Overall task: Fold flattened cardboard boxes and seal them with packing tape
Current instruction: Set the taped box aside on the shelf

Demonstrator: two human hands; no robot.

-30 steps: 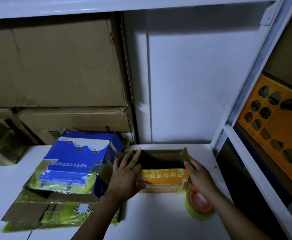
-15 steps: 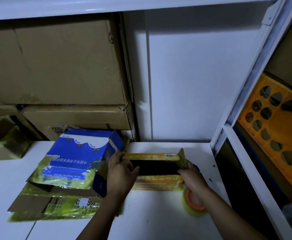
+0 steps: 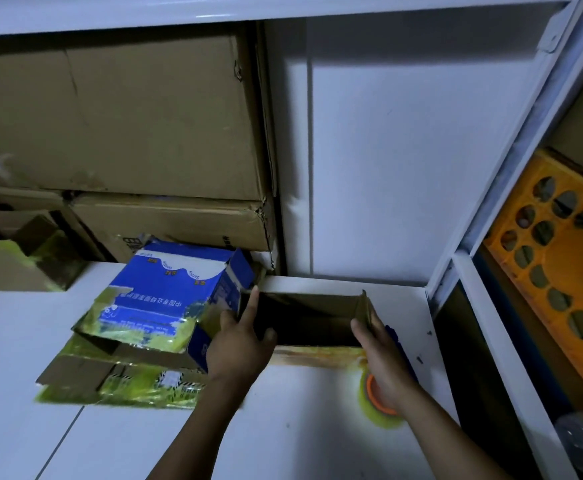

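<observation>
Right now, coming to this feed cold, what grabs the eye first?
At centre, the left hand and right hand hold the end walls of a small open box. A blue carton lies tilted to its left; a tape roll sits beneath the right wrist.

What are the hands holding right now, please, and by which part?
Both hold the open cardboard box: the left hand pinches its left end wall, the right hand grips its right end wall.
</observation>
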